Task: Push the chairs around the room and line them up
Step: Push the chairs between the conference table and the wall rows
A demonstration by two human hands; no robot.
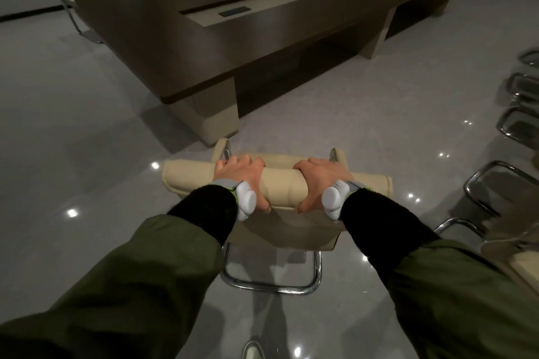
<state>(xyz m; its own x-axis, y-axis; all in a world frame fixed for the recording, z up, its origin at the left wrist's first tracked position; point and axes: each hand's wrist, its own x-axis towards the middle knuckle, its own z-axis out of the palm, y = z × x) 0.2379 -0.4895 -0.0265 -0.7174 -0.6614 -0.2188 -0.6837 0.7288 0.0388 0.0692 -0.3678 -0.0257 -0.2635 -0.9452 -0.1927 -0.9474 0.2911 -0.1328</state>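
From my head view, my left hand (240,173) and right hand (319,176) both curl over the padded top roll of the cream upholstered chair with a chrome sled frame (284,188), fingers over the front, thumbs hooked behind. It stands just before me on the glossy grey floor (87,131). I judge an even, level push best, so the frame slides without twisting. The long brown conference table (233,35) looms close ahead, its beige leg (210,116) near; chrome-framed chairs (513,122) crowd my right.
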